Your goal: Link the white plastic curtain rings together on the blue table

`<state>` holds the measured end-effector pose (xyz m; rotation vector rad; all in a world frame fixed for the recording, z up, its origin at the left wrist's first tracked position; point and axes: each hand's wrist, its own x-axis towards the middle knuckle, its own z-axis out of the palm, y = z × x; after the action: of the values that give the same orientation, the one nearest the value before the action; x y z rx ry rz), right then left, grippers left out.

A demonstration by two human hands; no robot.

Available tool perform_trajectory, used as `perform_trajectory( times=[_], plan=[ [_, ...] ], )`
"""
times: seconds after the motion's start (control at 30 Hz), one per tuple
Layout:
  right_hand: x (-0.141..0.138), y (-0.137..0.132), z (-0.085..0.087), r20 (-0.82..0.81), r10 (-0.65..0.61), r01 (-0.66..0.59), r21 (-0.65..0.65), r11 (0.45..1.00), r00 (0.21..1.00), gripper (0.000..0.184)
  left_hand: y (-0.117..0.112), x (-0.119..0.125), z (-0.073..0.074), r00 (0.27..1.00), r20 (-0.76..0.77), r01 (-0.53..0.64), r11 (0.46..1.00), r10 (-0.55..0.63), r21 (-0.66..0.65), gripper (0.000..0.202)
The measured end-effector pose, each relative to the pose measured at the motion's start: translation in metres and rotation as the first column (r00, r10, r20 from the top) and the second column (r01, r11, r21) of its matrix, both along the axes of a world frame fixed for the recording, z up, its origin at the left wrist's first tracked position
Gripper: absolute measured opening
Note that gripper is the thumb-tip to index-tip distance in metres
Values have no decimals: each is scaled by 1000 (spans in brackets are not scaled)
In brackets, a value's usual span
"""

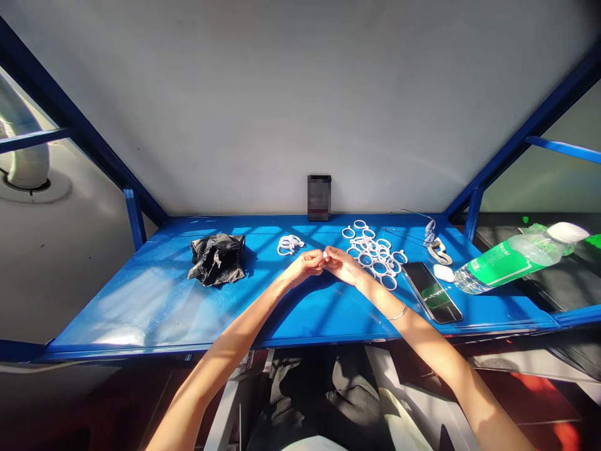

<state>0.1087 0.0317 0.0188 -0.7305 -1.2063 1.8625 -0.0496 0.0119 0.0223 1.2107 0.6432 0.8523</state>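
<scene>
My left hand point(308, 262) and my right hand point(342, 265) meet above the middle of the blue table, fingertips almost touching. Both sets of fingers are closed in a pinch around a small white piece point(325, 255), most of which the fingers hide. Just beyond my left hand lies a small cluster of white rings point(290, 244). To the right of my right hand, several more white rings point(375, 248) spread out in a loose, overlapping pile.
A crumpled black plastic bag point(217, 259) sits on the blue table point(173, 313) at left. A dark box point(319, 198) stands against the back panel. Rightward are a phone point(434, 293), eyeglasses point(429, 232), a white case point(444, 273), a cream-coloured roll point(440, 252) and a green-labelled bottle point(507, 262).
</scene>
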Motion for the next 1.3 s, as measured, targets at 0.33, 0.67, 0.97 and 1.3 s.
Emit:
perform_trajectory(
  times=[0.33,0.67,0.97,1.3],
  plan=[
    [-2,-3,5,60,-53,41,176,984,997,34,1,-7,7,999,7,-46,994,46,98,52],
    [37,36,-20,600,-698,-20,763,646,391,40,17,-44,7,431,-484,-264,619,762,739,28],
    [41,40,-29,669,-741,-318,715,622,56,35,23,-50,6,-6,-707,-12,707,707,707,32],
    [31,28,-15,624,-727,-248,782,572,288,20,19,-46,3,69,-657,-59,660,751,749,30]
  ],
)
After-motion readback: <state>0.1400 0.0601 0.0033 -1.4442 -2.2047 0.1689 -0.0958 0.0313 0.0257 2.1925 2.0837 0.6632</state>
